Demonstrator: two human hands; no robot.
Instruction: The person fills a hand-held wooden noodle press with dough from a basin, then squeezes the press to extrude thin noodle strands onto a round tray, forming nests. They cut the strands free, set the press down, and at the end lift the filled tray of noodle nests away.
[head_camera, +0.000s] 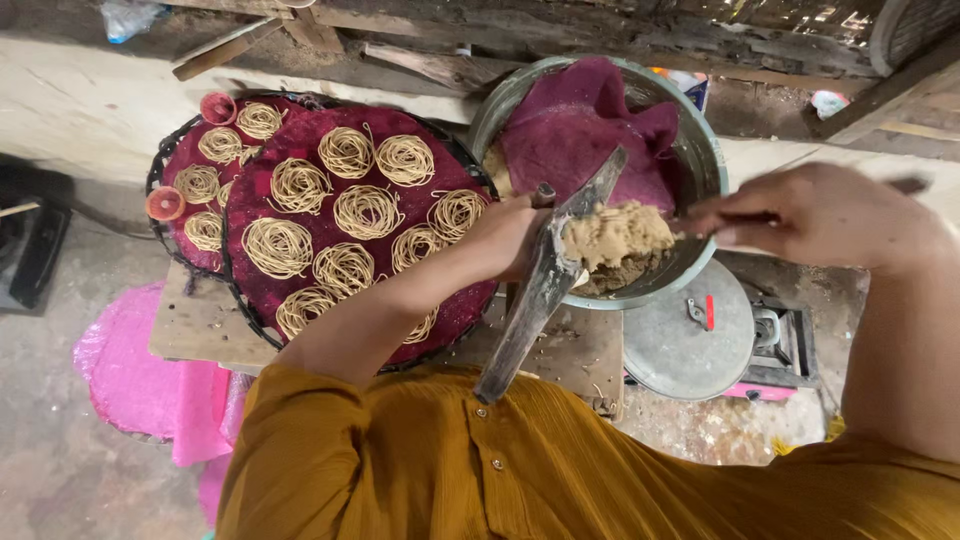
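My left hand (505, 238) grips a long metal press tool (545, 280) that slants down toward my mustard shirt. A lump of beige dough (618, 232) sits on the tool's upper end, over the rim of a large metal bowl (706, 150). My right hand (815, 215) hovers by the dough with fingers pinched together; what it holds is blurred. A magenta cloth (580, 130) lies inside the bowl.
Two round trays (300, 190) lined with dark red cloth carry several coiled noodle nests on a small wooden table (200, 325). A round metal lid (690, 340) lies below the bowl. Pink sacks (140, 375) lie on the floor at left. Wooden planks (420, 60) lie behind.
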